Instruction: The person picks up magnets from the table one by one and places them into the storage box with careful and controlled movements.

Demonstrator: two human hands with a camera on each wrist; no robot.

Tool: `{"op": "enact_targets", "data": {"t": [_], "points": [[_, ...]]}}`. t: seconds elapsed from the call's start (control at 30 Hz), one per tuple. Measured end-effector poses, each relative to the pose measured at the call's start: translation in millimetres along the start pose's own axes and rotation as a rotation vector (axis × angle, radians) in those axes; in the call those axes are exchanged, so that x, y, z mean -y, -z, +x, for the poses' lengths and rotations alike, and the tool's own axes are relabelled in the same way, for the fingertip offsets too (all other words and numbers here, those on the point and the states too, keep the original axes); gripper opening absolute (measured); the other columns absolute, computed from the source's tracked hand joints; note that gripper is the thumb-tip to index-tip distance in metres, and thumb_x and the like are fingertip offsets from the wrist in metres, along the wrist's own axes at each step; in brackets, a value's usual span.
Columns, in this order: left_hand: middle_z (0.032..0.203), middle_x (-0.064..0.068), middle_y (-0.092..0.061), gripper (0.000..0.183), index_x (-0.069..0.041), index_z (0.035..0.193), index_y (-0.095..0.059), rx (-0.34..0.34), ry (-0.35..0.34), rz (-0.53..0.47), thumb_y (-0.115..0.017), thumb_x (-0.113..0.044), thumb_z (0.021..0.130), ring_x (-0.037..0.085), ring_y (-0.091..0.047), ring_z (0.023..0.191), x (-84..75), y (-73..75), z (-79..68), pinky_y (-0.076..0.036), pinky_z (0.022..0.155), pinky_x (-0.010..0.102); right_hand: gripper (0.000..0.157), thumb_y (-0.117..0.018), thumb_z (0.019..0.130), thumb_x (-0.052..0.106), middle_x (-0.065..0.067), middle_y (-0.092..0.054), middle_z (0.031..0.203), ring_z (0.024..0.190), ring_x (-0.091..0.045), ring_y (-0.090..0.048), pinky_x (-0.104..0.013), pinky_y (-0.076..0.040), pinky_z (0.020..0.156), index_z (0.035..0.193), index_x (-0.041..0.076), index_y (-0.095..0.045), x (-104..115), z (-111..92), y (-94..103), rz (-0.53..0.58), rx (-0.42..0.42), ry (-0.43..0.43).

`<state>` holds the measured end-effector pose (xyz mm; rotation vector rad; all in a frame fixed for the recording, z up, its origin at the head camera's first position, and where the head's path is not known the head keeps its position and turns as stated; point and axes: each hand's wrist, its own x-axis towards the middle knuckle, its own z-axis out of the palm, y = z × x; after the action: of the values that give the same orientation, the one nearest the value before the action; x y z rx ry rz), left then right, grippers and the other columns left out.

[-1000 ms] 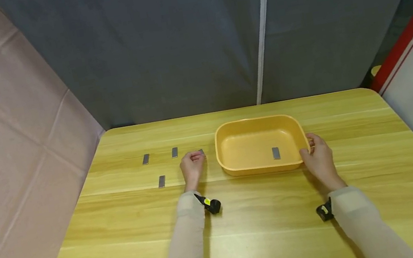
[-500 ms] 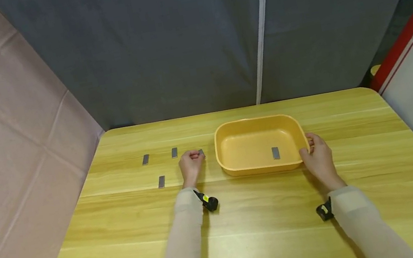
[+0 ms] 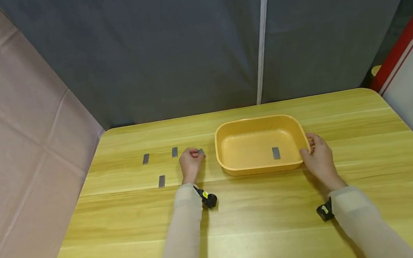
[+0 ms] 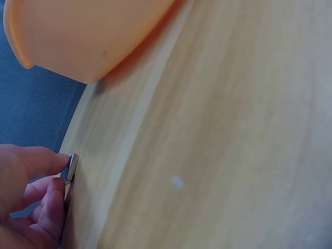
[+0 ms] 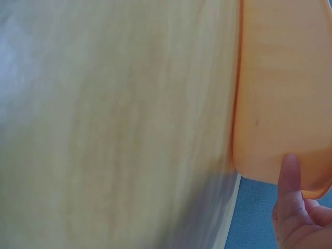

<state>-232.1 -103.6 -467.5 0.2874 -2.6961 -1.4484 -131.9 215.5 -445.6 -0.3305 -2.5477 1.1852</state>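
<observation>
Between the thumb and fingers of my left hand (image 3: pixel 191 165) is a small flat grey rectangular block (image 3: pixel 201 153). In the left wrist view the block (image 4: pixel 72 167) stands on edge at the fingertips, its shiny narrow side showing, close to the tabletop. My right hand (image 3: pixel 320 159) grips the right end of a yellow plastic basin (image 3: pixel 253 170), its thumb against the outer wall and its fingers partly hidden behind the rim. A similar grey block (image 3: pixel 276 153) lies flat inside the basin, toward the front right.
Left of my left hand, three more grey blocks lie apart on the wooden table (image 3: pixel 265 229): a far-left block (image 3: pixel 146 159), a back block (image 3: pixel 174 152) and a nearer block (image 3: pixel 162 181). A dark grey curtain (image 3: pixel 160 54) hangs behind the table's back edge.
My left wrist has shifted slightly forward, and the pinched grey block shows a little more beyond the fingertips. My right hand and the basin have stayed put.
</observation>
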Motion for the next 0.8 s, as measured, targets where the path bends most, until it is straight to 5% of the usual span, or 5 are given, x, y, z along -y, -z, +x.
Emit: {"op": "enact_targets", "data": {"t": [0.8], "points": [[0.083, 0.01, -0.056, 0.027, -0.001, 0.096, -0.063, 0.04, 0.012, -0.029, -0.07, -0.016, 0.074, 0.021, -0.052, 0.075, 14.2, -4.0, 12.4, -0.045, 0.065, 0.03, 0.042, -0.046, 0.08, -0.002, -0.025, -0.05, 0.095, 0.077, -0.029, -0.048, -0.032, -0.039, 0.062, 0.121, -0.011, -0.042, 0.7, -0.4, 0.5, 0.008, 0.002, 0.006]]}}
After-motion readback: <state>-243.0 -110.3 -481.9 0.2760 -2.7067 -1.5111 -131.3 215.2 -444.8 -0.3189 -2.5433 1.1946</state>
